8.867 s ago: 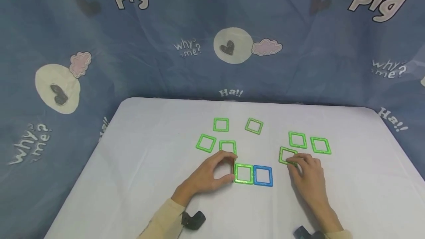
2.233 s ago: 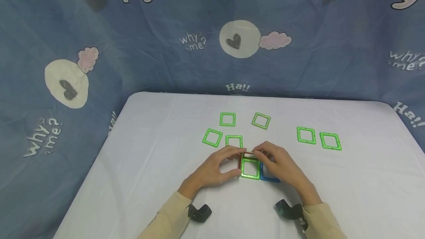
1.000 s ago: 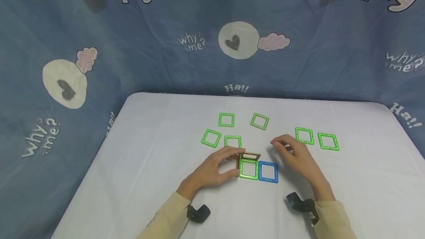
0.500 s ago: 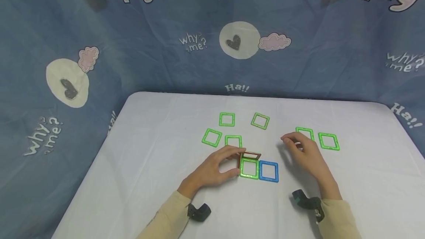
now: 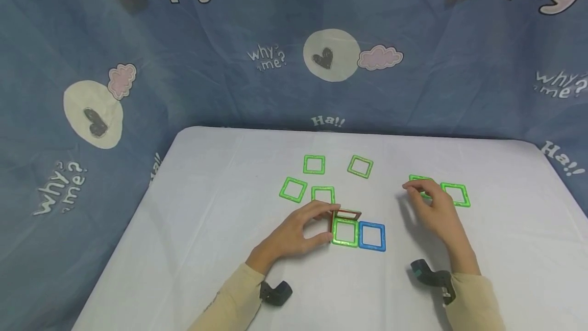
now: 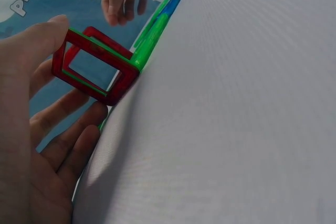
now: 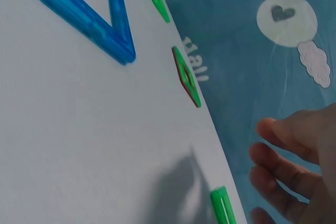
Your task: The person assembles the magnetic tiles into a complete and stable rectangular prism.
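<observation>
My left hand [image 5: 294,231] holds an upright red square frame [image 6: 123,85] between thumb and fingers, at the left edge of a flat green square frame [image 5: 344,244]. A second red-edged frame [image 5: 348,214] stands tilted along that green frame's back edge. The blue square frame [image 5: 372,249] lies flat against its right side. Over the right part of the table my right hand [image 5: 436,208] hovers, fingers loosely bent and holding nothing; it partly covers a green square frame [image 5: 415,176] on the table. Another green square frame [image 5: 467,198] lies just right of that one.
Several green square frames lie behind the left hand, among them one at the back [image 5: 314,172] and a turned one [image 5: 360,174] right of it. The white table [image 5: 206,167] ends at a blue printed cloth [image 5: 220,91]. Dark wrist cameras sit on both wrists.
My right hand has let go of the tilted frame at the back of the green one and moved right, over the green frames there. My left hand stays in place.
</observation>
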{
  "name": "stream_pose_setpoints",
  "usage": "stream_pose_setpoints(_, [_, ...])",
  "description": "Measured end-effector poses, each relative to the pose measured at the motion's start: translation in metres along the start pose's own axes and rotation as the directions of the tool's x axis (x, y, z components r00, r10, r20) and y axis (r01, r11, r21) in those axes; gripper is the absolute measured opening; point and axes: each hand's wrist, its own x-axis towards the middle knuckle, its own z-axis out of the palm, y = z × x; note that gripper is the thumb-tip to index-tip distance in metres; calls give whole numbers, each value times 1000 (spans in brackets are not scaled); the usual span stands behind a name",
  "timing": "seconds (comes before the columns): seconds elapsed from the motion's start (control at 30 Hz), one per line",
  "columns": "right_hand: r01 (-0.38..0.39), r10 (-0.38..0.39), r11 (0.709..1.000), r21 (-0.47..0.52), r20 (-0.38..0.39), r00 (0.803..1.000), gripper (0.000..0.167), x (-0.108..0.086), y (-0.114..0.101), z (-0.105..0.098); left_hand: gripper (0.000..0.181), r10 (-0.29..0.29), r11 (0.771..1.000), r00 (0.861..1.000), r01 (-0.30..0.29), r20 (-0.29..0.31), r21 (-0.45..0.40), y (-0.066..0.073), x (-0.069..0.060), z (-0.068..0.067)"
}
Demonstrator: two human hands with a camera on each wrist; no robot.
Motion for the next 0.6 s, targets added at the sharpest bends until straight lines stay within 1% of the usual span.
stream_pose_setpoints(0.13, [-29,29,1000,-3,-17,999,28,1,4,-5,57,0,1000,1000,0,2,-8,-1,1,1])
stream_pose_setpoints(0.3, [-66,66,998,20,-20,998,35,2,8,-10,58,2,1000,1000,-2,-4,-7,-2,1,1])
stream_pose_setpoints(0.43, [-80,82,996,43,-46,996,39,2,13,-13,57,23,1000,1000,-23,-12,1,-1,1,1])
stream_pose_setpoints(0.53, [-113,116,993,47,-71,991,42,1,17,-16,57,31,1000,999,-31,-10,3,0,0,0])
stream_pose_setpoints(0.6, [-140,143,989,41,-86,986,43,0,20,-18,57,25,1000,1000,-25,-3,3,1,0,-1])
